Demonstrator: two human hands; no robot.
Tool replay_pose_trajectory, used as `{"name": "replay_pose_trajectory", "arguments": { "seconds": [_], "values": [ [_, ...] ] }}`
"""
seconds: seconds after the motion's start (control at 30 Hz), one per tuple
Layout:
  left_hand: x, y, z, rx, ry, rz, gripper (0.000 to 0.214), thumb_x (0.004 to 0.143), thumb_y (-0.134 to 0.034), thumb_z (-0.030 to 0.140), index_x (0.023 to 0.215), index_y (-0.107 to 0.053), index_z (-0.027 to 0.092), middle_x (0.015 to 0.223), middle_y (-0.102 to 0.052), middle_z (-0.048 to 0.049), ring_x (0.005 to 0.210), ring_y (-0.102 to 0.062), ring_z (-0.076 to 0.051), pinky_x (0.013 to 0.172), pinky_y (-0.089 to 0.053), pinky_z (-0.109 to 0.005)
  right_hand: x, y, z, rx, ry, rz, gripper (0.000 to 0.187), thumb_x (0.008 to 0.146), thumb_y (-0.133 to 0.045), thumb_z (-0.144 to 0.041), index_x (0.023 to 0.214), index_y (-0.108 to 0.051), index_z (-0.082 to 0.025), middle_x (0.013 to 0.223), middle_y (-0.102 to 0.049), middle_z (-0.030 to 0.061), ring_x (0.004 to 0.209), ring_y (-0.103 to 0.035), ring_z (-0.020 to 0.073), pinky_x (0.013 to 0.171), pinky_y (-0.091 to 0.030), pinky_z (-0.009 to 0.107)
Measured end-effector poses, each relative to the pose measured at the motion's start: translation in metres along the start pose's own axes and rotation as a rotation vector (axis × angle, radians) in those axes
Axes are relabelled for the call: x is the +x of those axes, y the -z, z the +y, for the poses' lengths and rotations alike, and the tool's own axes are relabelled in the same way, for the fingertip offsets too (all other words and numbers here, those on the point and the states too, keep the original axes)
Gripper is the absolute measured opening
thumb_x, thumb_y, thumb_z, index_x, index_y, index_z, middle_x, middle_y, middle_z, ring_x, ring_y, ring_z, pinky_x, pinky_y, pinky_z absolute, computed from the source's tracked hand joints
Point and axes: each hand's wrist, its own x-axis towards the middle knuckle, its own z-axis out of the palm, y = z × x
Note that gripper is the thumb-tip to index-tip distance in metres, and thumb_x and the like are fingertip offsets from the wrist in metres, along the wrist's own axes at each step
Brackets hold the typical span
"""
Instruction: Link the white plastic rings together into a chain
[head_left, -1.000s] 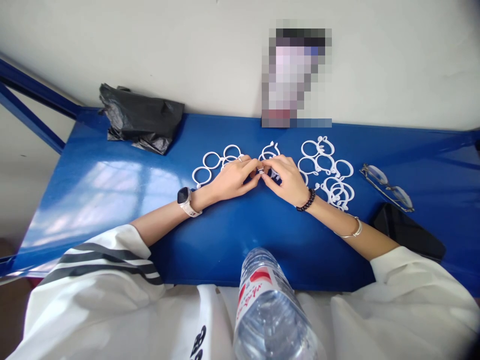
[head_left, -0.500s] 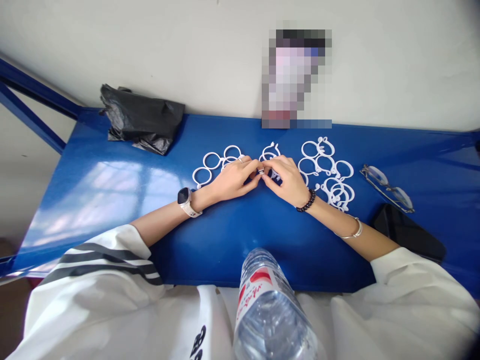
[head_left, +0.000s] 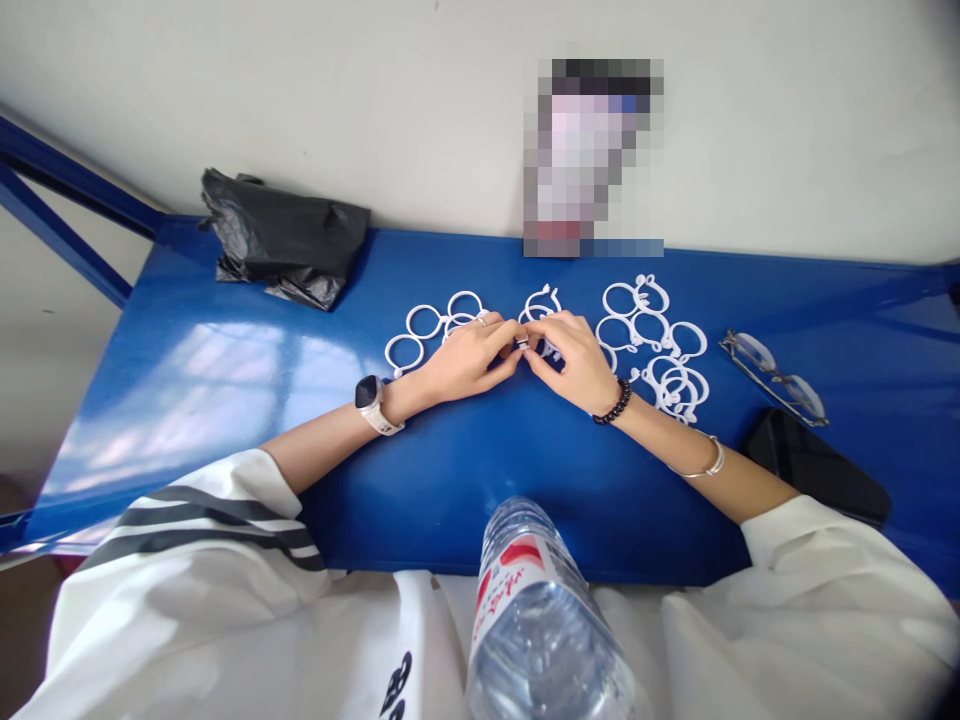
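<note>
Over the middle of the blue table my left hand [head_left: 471, 356] and my right hand [head_left: 576, 362] meet at the fingertips. Both are closed in a pinch on a white plastic curtain ring [head_left: 523, 342], of which just a small piece shows between the fingers; the rest is hidden. Right behind the fingers lie more white rings [head_left: 541, 298], one with a gap at its top. Several curtain rings [head_left: 404, 352] with small eyelets rest beside my left hand, partly covered by it. A larger loose group of rings [head_left: 649, 328] spreads to the right of my right hand.
A black plastic bag [head_left: 289, 235] lies at the back left of the table [head_left: 420, 480]. Glasses [head_left: 776, 378] and a black phone [head_left: 817, 465] are at the right. Close to my body stands a clear water bottle [head_left: 540, 610]. A blurred-out object [head_left: 585, 160] leans against the wall.
</note>
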Motion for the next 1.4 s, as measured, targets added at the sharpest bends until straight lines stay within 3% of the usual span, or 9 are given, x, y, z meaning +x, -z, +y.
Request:
{"name": "replay_pose_trajectory", "arguments": {
  "seconds": [1.4],
  "values": [
    [0.0011, 0.0013, 0.0015, -0.012, 0.007, -0.007, 0.010, 0.093, -0.044, 0.023, 0.095, -0.051, 0.016, 0.080, -0.059, -0.0053, 0.074, -0.055, -0.017, 0.066, -0.044, -0.027, 0.0003, 0.0007, -0.0002, -0.033, -0.018, -0.077, 0.014, 0.089, -0.051, -0.020, 0.102, -0.058, -0.021, 0.087, -0.068, 0.0041, 0.093, -0.060, 0.0235, 0.084, -0.042, 0.039]
  ]
}}
